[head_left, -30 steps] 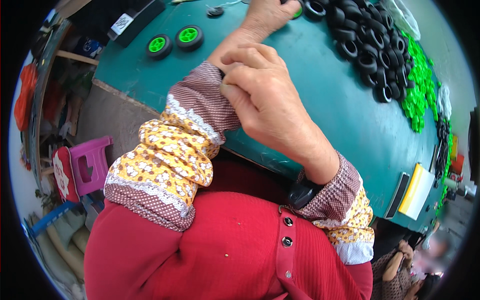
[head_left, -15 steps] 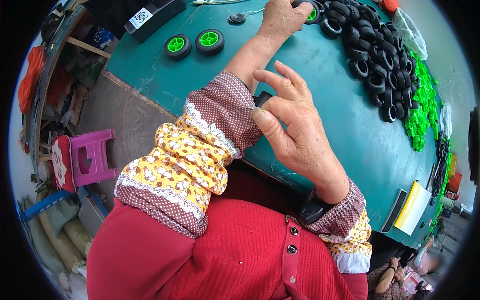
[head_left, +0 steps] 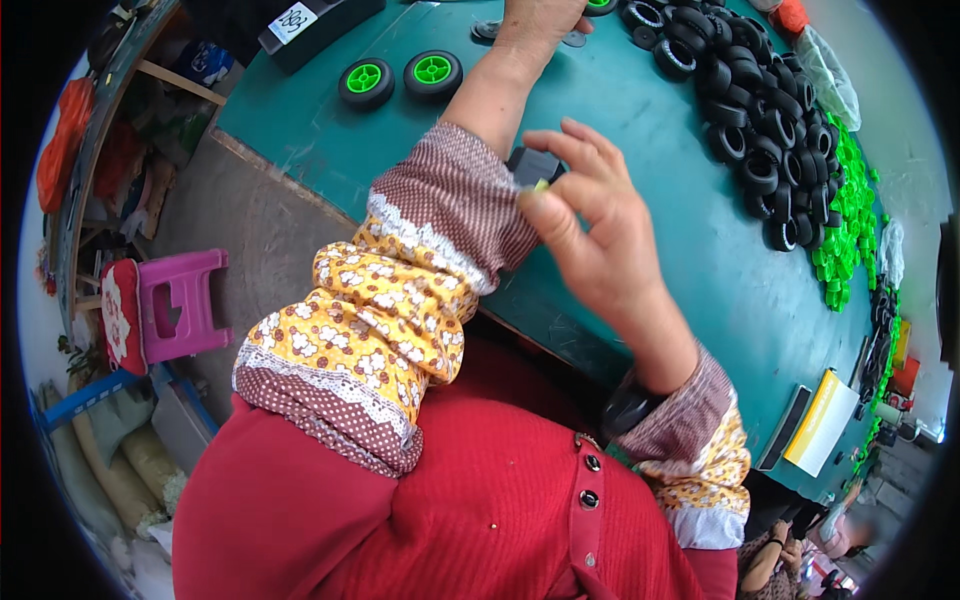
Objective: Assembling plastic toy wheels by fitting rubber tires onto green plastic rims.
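Observation:
My left hand (head_left: 535, 22) lies at the far edge of the view, its fingers mostly cut off, beside a black wheel with a green hub (head_left: 600, 5). A small dark disc (head_left: 574, 39) lies by it. My right hand (head_left: 605, 225) is at my left forearm, thumb and forefinger pinched together at the cuff of the left sleeve (head_left: 460, 180). A tiny yellow-green spot shows at the thumb tip; what it belongs to is unclear. Next to those fingertips is a black device (head_left: 537, 165) on my left wrist. Two more green-hubbed wheels (head_left: 366, 83) (head_left: 433, 75) stand left of my left hand.
A heap of black tyres (head_left: 755, 120) covers the table's right side, with green hubs (head_left: 845, 220) beyond it. A black box (head_left: 315, 30) stands far left. A yellow-and-white booklet (head_left: 822, 420) lies near right. A pink stool (head_left: 180, 305) is on the floor. Another person (head_left: 775, 560) sits lower right.
My right thumb and forefinger, apart before, have come together at the left cuff. My left hand has slid farther toward the upper edge. The view has shifted slightly.

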`<act>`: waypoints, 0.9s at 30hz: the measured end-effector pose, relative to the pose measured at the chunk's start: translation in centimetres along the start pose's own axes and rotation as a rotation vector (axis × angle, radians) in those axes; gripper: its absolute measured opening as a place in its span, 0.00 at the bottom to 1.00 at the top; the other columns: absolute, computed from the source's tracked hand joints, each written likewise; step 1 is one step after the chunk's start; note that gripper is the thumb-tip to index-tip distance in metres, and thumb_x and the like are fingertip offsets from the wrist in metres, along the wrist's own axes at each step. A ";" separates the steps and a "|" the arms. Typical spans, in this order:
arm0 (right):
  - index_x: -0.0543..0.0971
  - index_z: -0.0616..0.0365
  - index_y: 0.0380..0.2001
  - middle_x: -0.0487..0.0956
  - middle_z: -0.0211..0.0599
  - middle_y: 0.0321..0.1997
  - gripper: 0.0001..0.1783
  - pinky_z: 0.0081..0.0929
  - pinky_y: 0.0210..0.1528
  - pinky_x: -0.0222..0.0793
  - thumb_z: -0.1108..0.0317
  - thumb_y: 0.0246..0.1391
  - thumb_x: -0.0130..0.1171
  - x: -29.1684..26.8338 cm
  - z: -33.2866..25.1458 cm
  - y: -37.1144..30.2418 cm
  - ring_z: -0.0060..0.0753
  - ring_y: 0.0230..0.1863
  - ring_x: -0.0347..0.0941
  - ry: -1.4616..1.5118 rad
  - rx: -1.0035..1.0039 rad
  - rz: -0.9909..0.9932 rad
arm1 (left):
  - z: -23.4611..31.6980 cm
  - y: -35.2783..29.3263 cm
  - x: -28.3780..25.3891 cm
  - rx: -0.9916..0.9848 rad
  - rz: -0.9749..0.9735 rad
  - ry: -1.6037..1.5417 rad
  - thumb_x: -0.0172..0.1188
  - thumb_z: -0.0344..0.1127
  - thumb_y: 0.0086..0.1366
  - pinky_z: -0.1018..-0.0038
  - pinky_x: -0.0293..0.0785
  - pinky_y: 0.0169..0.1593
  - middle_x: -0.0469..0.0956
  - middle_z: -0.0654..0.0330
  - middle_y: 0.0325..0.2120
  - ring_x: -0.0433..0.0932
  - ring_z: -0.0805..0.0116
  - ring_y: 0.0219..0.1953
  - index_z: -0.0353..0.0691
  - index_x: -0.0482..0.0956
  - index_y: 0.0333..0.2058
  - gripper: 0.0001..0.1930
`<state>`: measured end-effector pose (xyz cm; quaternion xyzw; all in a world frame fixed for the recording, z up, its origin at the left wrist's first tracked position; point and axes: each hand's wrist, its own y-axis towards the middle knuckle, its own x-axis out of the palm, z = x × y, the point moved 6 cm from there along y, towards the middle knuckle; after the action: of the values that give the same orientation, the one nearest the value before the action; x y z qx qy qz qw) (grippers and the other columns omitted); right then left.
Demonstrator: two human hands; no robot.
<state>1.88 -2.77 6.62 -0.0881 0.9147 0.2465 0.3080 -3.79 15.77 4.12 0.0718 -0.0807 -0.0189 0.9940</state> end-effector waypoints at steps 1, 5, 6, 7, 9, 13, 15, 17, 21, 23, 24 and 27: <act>0.75 0.60 0.17 0.73 0.42 0.43 0.14 0.42 0.54 0.51 0.60 0.44 0.58 0.1 0.4 0.2 0.51 0.53 0.59 0.006 0.009 -0.014 | 0.0 -0.1 -0.2 -0.002 -0.001 0.000 0.50 0.36 0.55 0.79 0.68 0.16 0.73 0.57 0.17 0.72 0.72 0.13 0.30 0.71 0.24 0.12; 0.75 0.60 0.17 0.75 0.42 0.39 0.15 0.41 0.53 0.54 0.59 0.43 0.60 0.7 1.3 -0.1 0.49 0.51 0.62 0.022 0.069 0.017 | -0.8 0.0 -0.9 -0.061 0.006 -0.226 0.50 0.37 0.55 0.78 0.69 0.17 0.73 0.58 0.17 0.72 0.71 0.14 0.32 0.71 0.25 0.12; 0.75 0.60 0.17 0.75 0.42 0.39 0.15 0.41 0.53 0.54 0.59 0.43 0.60 0.9 1.8 -0.2 0.49 0.51 0.62 0.024 0.067 0.016 | -1.1 0.3 -0.9 -0.076 -0.016 -0.255 0.50 0.38 0.55 0.78 0.70 0.17 0.73 0.58 0.18 0.73 0.71 0.14 0.33 0.71 0.26 0.12; 0.75 0.60 0.18 0.75 0.43 0.38 0.14 0.38 0.51 0.56 0.59 0.43 0.60 0.7 3.4 -0.6 0.46 0.50 0.63 0.161 0.186 0.057 | -1.3 0.6 -0.9 -0.077 -0.021 -0.250 0.50 0.38 0.55 0.78 0.70 0.17 0.73 0.58 0.18 0.73 0.71 0.14 0.33 0.71 0.26 0.12; 0.75 0.60 0.22 0.76 0.43 0.34 0.12 0.26 0.43 0.63 0.62 0.44 0.60 0.6 5.8 -0.9 0.32 0.42 0.68 0.454 0.352 0.130 | -1.6 0.8 -1.9 -0.069 -0.008 -0.350 0.50 0.41 0.56 0.78 0.70 0.18 0.74 0.58 0.18 0.74 0.69 0.15 0.35 0.71 0.27 0.13; 0.74 0.62 0.26 0.74 0.31 0.26 0.08 0.17 0.32 0.64 0.68 0.45 0.59 -1.1 5.4 -1.0 0.20 0.29 0.68 0.585 0.495 0.284 | -5.7 1.9 -2.0 -0.297 -0.005 -0.642 0.50 0.44 0.57 0.76 0.71 0.19 0.76 0.56 0.19 0.75 0.66 0.16 0.36 0.73 0.29 0.15; 0.73 0.61 0.26 0.74 0.28 0.24 0.06 0.17 0.29 0.64 0.71 0.44 0.58 -1.4 3.2 -0.6 0.18 0.27 0.68 0.499 0.197 0.239 | -5.7 1.8 -1.9 -0.307 -0.045 -0.645 0.50 0.44 0.57 0.75 0.71 0.19 0.76 0.56 0.20 0.75 0.65 0.16 0.36 0.73 0.29 0.15; 0.73 0.60 0.24 0.74 0.31 0.24 0.05 0.19 0.28 0.65 0.75 0.41 0.59 -1.2 1.3 -0.4 0.24 0.25 0.70 0.371 -0.007 0.192 | -5.6 1.8 -1.5 -0.317 -0.086 -0.652 0.50 0.44 0.57 0.75 0.72 0.20 0.76 0.56 0.20 0.75 0.65 0.17 0.36 0.73 0.30 0.15; 0.73 0.59 0.21 0.73 0.34 0.21 0.05 0.22 0.24 0.64 0.77 0.37 0.59 -0.3 0.1 -1.5 0.30 0.22 0.69 0.247 -0.078 0.187 | -6.3 2.2 -2.0 -0.329 -0.078 -0.694 0.50 0.44 0.56 0.71 0.73 0.21 0.75 0.54 0.21 0.76 0.62 0.19 0.35 0.72 0.30 0.16; 0.73 0.60 0.23 0.71 0.34 0.18 0.06 0.24 0.21 0.62 0.78 0.38 0.58 0.2 -0.3 -1.7 0.30 0.19 0.68 0.228 -0.080 0.181 | -6.6 2.6 -2.5 -0.343 -0.061 -0.715 0.50 0.45 0.56 0.70 0.73 0.21 0.75 0.53 0.21 0.76 0.61 0.19 0.35 0.72 0.29 0.16; 0.73 0.60 0.23 0.71 0.34 0.18 0.06 0.24 0.21 0.62 0.78 0.38 0.58 0.4 -0.4 -1.7 0.30 0.19 0.68 0.227 -0.077 0.185 | -6.7 2.6 -2.5 -0.368 -0.048 -0.749 0.50 0.45 0.56 0.69 0.73 0.22 0.75 0.53 0.20 0.75 0.60 0.19 0.34 0.72 0.29 0.16; 0.74 0.60 0.29 0.72 0.35 0.19 0.10 0.23 0.23 0.63 0.78 0.37 0.59 0.6 -0.1 -1.9 0.31 0.21 0.69 0.201 -0.052 0.246 | -7.0 2.7 -2.3 -0.426 -0.023 -0.818 0.50 0.44 0.55 0.67 0.73 0.23 0.74 0.53 0.20 0.74 0.59 0.19 0.34 0.71 0.28 0.16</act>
<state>1.95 -4.51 5.54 -0.0076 0.9380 0.2960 0.1802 -4.87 19.49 -2.71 -0.1467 -0.4600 -0.0727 0.8727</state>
